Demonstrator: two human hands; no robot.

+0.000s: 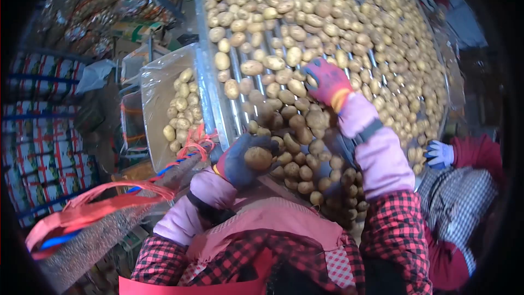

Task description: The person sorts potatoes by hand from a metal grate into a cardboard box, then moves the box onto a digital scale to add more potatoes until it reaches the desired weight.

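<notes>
Camera: one, worn on my head, its view starting just above my own apron (pixel 262 216).
Facing: forward and steeply down, over the bed (pixel 236 65).
Near edge: closest to the lens, low in the view, my left hand (pixel 245 159) by its left corner, my right hand (pixel 327 82) farther in.
Far end: smaller with distance, running out at the top.
Left edge: left of centre; past it I look down into a box (pixel 158 114).
Right edge: bowed by the wide lens, a co-worker's hand (pixel 438 154) near its close corner.
Border: round and dark, blacking out the corners.
</notes>
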